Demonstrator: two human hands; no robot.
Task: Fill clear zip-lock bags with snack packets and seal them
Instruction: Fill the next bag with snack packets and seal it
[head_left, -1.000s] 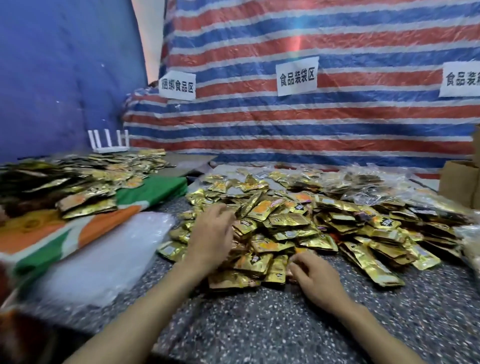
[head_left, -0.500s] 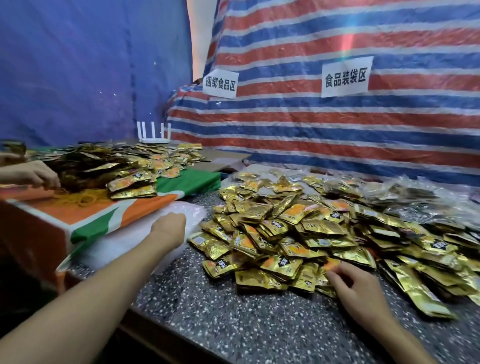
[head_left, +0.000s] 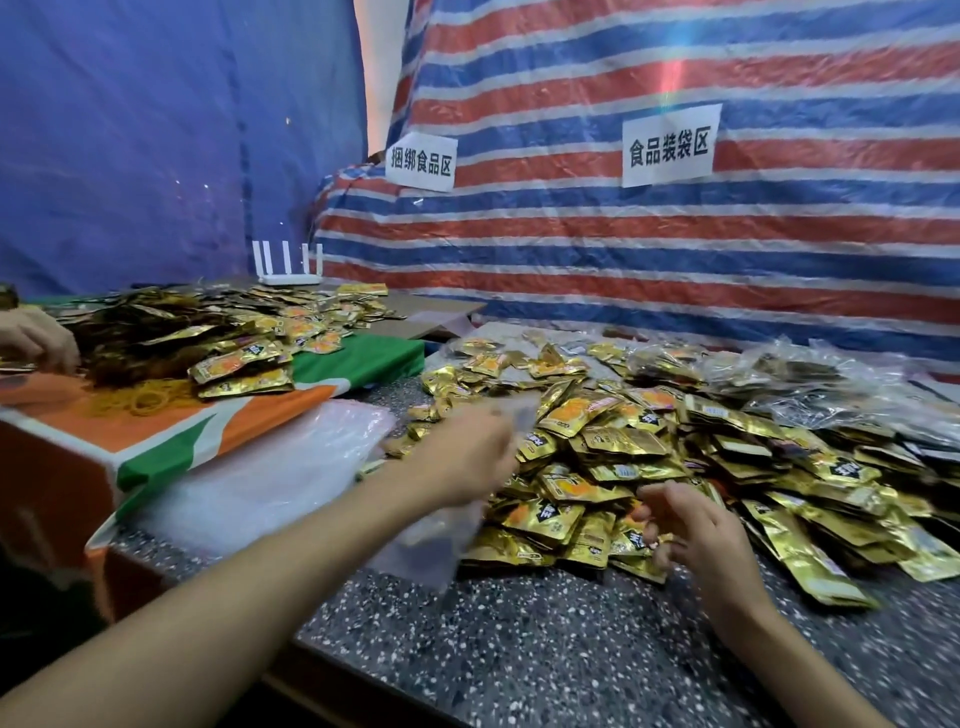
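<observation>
Pinching a limp clear zip-lock bag (head_left: 431, 545) in the left grip (head_left: 467, 457), at the near-left edge of the heap of snack packets (head_left: 623, 457) on the desk (head_left: 519, 649). Hovering the right grip (head_left: 696, 530), loosely curled and empty, over the heap's near edge. Likely slick, near-weightless film: best taken by the mouth rim.

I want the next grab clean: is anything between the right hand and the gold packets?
Nothing visible. The right hand is at the near edge of the packets; the bag hangs from the left hand, off to its left.
</observation>
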